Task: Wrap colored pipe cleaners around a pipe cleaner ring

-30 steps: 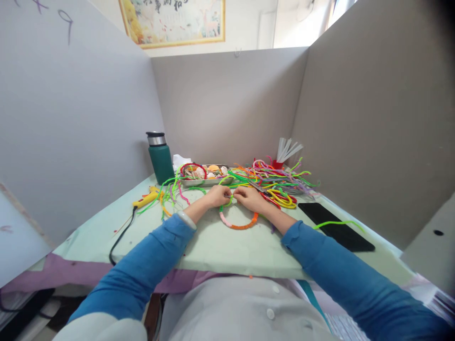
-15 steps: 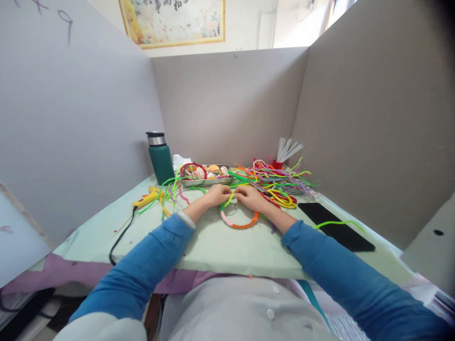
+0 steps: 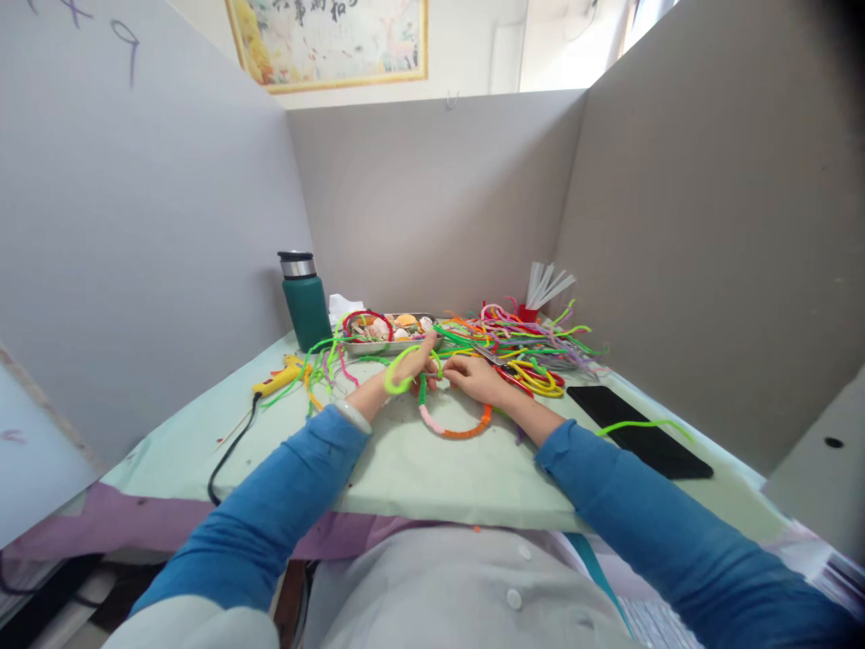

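Observation:
A ring wrapped in coloured pipe cleaners (image 3: 466, 433) stands over the table in front of me, with green, pink and orange sections showing along its lower arc. Its upper part is hidden by my hands. My left hand (image 3: 417, 365) grips the ring's upper left with curled fingers, thumb pointing up. A lime-green pipe cleaner (image 3: 394, 380) loops over the back of that hand. Close by on the right, my right hand (image 3: 473, 374) is closed in a pinch near the end of the lime-green strand at the ring's top; the fingertips are partly hidden.
Behind my hands sits a metal tray (image 3: 398, 345) of shells. A pile of pipe cleaners (image 3: 533, 342) and a red cup (image 3: 528, 313) are at the back right. A green bottle (image 3: 306, 306) and yellow glue gun (image 3: 277, 379) stand left; a black phone (image 3: 641, 433) lies right.
My left thumb has lifted, and the lime-green pipe cleaner now loops over the back of my left hand. My right hand has stayed nearly in place, still pinched.

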The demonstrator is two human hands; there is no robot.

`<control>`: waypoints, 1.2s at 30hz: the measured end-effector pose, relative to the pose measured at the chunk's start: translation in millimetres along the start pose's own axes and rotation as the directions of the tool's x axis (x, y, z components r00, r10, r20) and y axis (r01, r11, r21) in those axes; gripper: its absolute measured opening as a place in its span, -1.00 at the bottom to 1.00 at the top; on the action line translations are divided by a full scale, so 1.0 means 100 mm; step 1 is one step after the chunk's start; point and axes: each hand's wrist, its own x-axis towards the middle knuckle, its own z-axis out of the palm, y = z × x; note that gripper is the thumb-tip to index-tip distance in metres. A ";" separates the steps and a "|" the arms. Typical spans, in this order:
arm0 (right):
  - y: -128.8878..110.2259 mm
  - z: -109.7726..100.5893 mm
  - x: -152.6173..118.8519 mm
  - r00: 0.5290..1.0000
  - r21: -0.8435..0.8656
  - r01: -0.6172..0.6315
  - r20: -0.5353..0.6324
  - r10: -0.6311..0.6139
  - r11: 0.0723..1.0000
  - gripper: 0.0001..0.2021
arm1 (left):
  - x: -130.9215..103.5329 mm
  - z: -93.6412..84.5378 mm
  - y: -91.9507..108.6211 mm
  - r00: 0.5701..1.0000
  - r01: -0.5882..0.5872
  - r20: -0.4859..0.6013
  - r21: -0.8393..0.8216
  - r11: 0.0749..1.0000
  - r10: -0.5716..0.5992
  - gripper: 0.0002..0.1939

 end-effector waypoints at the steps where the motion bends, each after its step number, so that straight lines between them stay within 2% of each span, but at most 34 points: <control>1: 0.00 0.00 0.00 1.000 0.002 -0.001 0.003 0.001 1.000 -0.82 | 0.00 -0.01 -0.01 0.999 0.003 0.037 -0.023 1.000 -0.002 -0.09; 3: 0.01 0.00 0.00 1.000 0.004 -0.005 0.010 0.005 1.000 -0.82 | -0.01 -0.02 -0.02 0.997 -0.029 0.072 -0.022 0.999 0.031 -0.11; 6: 0.03 0.00 0.00 1.000 -0.007 0.002 0.006 -0.002 1.000 -0.82 | -0.03 -0.03 -0.05 0.990 -0.135 0.058 0.117 0.984 0.129 -0.26; 8: 0.04 0.00 0.00 1.000 -0.017 0.010 -0.001 -0.010 1.000 -0.82 | -0.03 -0.05 -0.08 0.968 -0.249 0.105 0.254 0.935 0.229 -0.41; 10: 0.05 0.00 0.01 1.000 -0.021 0.008 -0.003 -0.009 1.000 -0.82 | -0.02 -0.06 -0.10 0.943 -0.330 0.149 0.313 0.891 0.297 -0.53; 11: 0.05 0.00 0.01 1.000 -0.022 0.006 -0.003 -0.006 1.000 -0.82 | -0.01 -0.06 -0.11 0.940 -0.342 0.128 0.342 0.875 0.318 -0.58; 17: 0.03 0.01 0.02 1.000 -0.028 -0.011 0.004 0.011 1.000 -0.81 | 0.06 -0.01 -0.11 0.947 -0.290 0.038 0.525 0.800 0.319 -0.80; 25: 0.03 0.01 0.02 1.000 -0.026 -0.010 -0.003 0.010 1.000 -0.81 | 0.11 0.03 -0.16 0.899 -0.337 0.016 0.664 0.668 0.438 -0.75; 32: 0.04 0.01 0.02 1.000 -0.033 -0.026 -0.006 0.025 0.999 -0.79 | 0.10 0.03 -0.17 0.884 -0.348 0.009 0.681 0.644 0.468 -0.74; 36: 0.04 0.01 0.02 1.000 -0.033 -0.030 -0.009 0.030 0.999 -0.79 | 0.13 0.02 -0.18 0.898 -0.347 0.023 0.650 0.676 0.439 -0.74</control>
